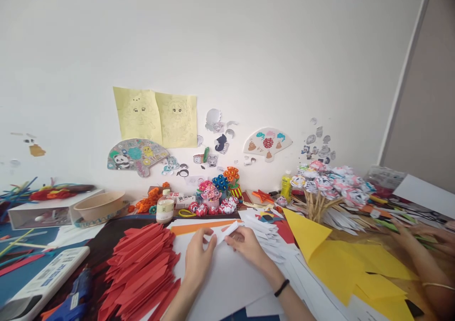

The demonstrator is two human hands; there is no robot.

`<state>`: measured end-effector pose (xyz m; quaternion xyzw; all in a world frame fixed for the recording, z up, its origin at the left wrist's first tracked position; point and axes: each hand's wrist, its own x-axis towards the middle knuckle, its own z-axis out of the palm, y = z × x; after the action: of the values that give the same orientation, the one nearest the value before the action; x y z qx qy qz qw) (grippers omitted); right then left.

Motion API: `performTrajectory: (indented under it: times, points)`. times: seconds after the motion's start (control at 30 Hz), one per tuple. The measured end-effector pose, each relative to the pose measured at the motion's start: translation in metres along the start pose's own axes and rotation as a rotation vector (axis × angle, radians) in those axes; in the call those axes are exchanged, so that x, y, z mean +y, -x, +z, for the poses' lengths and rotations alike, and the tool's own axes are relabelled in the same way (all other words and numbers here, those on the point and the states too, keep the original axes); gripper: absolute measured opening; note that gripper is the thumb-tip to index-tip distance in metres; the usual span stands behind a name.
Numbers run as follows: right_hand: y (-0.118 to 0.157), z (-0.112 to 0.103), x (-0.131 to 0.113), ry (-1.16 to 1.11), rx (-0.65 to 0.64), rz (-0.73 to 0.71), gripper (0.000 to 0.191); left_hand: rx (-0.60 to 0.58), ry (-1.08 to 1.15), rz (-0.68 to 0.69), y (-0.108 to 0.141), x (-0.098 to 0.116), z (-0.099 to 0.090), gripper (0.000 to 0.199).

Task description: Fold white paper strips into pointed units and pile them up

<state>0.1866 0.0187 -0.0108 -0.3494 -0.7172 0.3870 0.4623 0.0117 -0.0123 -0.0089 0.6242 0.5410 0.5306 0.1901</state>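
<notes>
White wall point(227, 51) rises beyond your left hand point(199, 254) and right hand point(248, 246), both half-curled, pinching a folded white paper point(226, 232); red strips point(142, 264) lie just left.

Soft even light, bright wall point(241, 41), darker right edge, stretched, blurry sides

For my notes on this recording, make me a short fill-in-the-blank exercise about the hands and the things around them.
Between the left hand and right hand is a folded paper piece coloured ____.
The folded strips left of the left hand are ____.
The black band is worn on the person's ____ side.

Missing words: white; red; right.
</notes>
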Motion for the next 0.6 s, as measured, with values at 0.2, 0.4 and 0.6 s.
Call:
performTrajectory:
  times: [0.2,0.4,0.6]
  points:
    - [0.001,0.000,-0.005,0.000,-0.050,0.001,0.045,-0.065,-0.082,0.145,0.004,0.013,-0.002,0.025]
    - [0.003,-0.001,-0.004,0.006,-0.085,-0.003,0.046,-0.149,-0.080,0.159,0.005,0.012,0.000,0.023]
    - [0.002,-0.003,-0.001,-0.021,-0.111,0.001,0.044,-0.158,-0.116,0.176,0.006,0.014,0.000,0.024]
